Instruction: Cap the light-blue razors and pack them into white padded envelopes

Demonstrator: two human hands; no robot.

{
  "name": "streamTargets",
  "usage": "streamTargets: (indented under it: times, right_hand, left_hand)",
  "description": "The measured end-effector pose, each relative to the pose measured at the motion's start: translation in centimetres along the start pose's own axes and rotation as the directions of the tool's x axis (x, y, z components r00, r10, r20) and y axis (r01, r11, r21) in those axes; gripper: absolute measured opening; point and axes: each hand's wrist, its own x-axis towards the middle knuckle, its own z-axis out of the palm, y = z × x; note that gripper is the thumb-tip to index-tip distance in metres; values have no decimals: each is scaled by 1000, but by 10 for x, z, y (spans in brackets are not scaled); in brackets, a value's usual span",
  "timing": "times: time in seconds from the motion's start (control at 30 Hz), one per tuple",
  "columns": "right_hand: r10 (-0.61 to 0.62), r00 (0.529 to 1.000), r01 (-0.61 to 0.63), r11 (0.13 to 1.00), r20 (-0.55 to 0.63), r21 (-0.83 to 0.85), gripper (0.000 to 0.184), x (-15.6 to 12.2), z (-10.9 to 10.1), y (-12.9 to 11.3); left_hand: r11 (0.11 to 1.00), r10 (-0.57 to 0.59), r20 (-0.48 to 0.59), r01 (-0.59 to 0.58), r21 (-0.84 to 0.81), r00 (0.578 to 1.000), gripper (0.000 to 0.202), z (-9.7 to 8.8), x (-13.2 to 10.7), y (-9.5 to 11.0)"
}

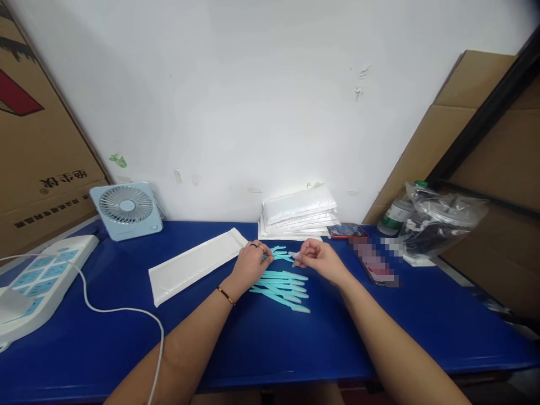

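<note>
Several teal eyebrow razors [282, 290] with pale tips lie fanned out on the blue table, just in front of my hands. My left hand [252, 263] is closed, its fingertips pinching the handle end of a teal eyebrow razor [276, 254] in a smaller group behind. How many razors it holds is hidden. In the pinched fingers of my right hand [318, 260] is a small clear plastic piece [294, 256], close to that group's pale tips. Beside my left hand lies a long white padded envelope [194, 265], set at a slant.
Against the wall is a stack of white padded envelopes [297, 216]. Two phones, one red-edged [348, 230], lie at right near a bottle [392, 216] and a clear plastic bag [434, 222]. A fan [126, 211], a power strip [46, 275] and its white cable stand left.
</note>
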Motion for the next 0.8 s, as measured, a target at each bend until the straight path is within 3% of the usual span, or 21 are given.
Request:
streamTargets:
  times: [0.27,0.47,0.7,0.8]
  right_hand:
    - [10,998,-7,998,58,-58,29,1,3,3]
    - [-28,999,30,993,16,-115,28,-1,-7,0]
    - [-27,990,46,990,136,-136,24,-2,7,1]
    - [-37,991,63,977,127,-203,22,-3,-1,0]
  left_hand:
    - [1000,-3,39,3,13,999,12,-1,0,4]
    - [1000,-16,43,16,18,999,11,-3,-1,3]
    - [1000,28,57,-28,7,998,13,-3,-3,14]
    - [999,42,86,-44,23,995,17,-9,-4,13]
